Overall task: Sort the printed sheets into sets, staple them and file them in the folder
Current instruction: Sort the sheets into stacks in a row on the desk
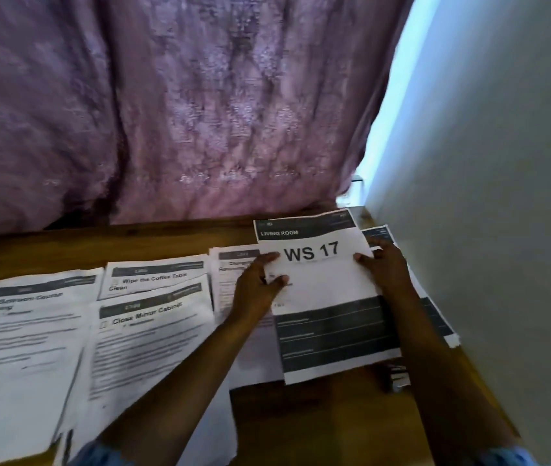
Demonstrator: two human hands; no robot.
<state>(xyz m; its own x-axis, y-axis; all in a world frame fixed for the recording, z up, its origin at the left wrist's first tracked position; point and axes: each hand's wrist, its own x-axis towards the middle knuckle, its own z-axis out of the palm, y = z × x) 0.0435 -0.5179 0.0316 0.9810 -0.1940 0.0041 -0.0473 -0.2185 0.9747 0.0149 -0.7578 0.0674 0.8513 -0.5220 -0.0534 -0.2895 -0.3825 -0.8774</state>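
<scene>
A printed sheet headed "LIVING ROOM, WS 17" [324,290] is held at the right of the wooden table [328,418]. My left hand [257,284] pinches its left edge, thumb on top. My right hand [385,264] grips its right edge. Other sheets lie spread to the left: "Close Mirror Cabinet" [146,348], "Wipe the Coffee Table Clean" [153,277] and a bathroom-counter sheet [22,344]. Another sheet [230,280] lies partly under my left hand. More sheets [435,317] lie under the held one at the right. No folder is visible.
A purple curtain [183,112] hangs behind the table's far edge. A pale wall [503,196] runs close along the table's right side. A small dark object [398,378], possibly a stapler, lies under my right forearm.
</scene>
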